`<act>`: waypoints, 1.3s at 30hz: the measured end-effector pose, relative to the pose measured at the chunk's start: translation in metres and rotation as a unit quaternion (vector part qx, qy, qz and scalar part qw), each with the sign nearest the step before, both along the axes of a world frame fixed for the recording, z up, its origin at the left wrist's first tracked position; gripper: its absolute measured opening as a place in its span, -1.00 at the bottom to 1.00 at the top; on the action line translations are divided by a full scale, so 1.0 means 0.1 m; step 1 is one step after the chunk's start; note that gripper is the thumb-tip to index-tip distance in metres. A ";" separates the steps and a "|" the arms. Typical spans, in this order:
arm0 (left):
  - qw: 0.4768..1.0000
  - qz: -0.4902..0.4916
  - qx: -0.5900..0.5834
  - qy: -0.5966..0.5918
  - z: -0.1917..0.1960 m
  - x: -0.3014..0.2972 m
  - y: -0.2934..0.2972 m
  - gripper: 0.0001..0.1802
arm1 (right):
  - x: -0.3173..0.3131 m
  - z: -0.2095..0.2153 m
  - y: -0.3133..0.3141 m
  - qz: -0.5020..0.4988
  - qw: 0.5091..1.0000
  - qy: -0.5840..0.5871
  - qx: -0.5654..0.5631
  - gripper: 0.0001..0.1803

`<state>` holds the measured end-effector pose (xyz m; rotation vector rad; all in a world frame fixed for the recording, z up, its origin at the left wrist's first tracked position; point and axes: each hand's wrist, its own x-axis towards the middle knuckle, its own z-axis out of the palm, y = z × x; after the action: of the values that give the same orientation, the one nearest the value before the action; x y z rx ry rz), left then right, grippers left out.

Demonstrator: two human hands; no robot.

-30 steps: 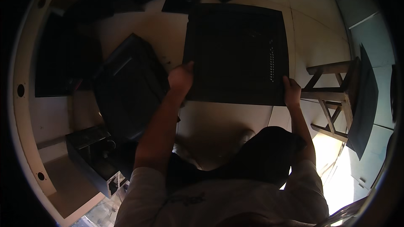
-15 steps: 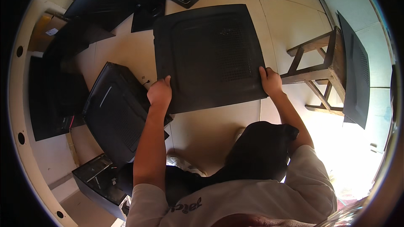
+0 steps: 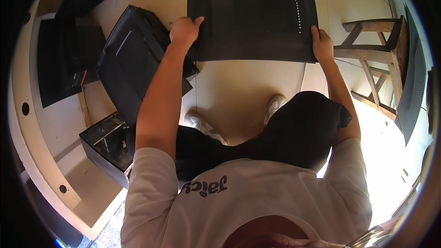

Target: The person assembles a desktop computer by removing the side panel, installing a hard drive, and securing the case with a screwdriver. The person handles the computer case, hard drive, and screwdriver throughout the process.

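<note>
The left hand [image 3: 184, 32] grips the left edge of a black panel [image 3: 239, 23] and the right hand [image 3: 323, 44] grips its right edge — both thumbs at the rim. The panel, perforated toward its right, is held above the pale floor [image 3: 239, 82], between a black casing [image 3: 131, 59] and a wooden stool [image 3: 372, 54]; 2 pale shoes [image 3: 196, 121] show nearer the body.

Black panel [image 3: 239, 32] with dotted pattern

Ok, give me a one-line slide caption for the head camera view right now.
Left hand and right hand grip opposite edges of a black perforated panel, a wooden stool to the right.
</note>
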<state>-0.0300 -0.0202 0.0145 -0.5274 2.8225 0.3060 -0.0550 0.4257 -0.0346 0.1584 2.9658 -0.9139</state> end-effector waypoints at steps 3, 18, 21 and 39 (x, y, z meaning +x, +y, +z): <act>0.995 -0.014 0.082 -0.059 0.06 -0.12 -0.10 -0.19 | -0.01 0.01 0.01 -0.004 1.000 -0.002 0.004 -0.36; 0.997 -0.012 0.068 -0.027 0.03 -0.07 -0.25 -0.06 | 0.08 0.18 -0.02 0.041 0.998 -0.035 0.020 -0.35; 0.994 -0.039 0.097 0.036 -0.03 -0.05 -0.12 -0.09 | 0.08 0.36 0.04 0.026 0.995 -0.019 -0.097 -0.41; 0.945 -0.289 -0.077 -0.135 0.87 0.91 -1.12 -0.56 | 0.19 1.00 0.09 0.060 0.715 -0.150 -0.681 -0.48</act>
<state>0.0612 -0.1320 0.1014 0.2301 2.5896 -0.0982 -0.0364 0.4349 0.0658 0.0333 1.3425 -2.3685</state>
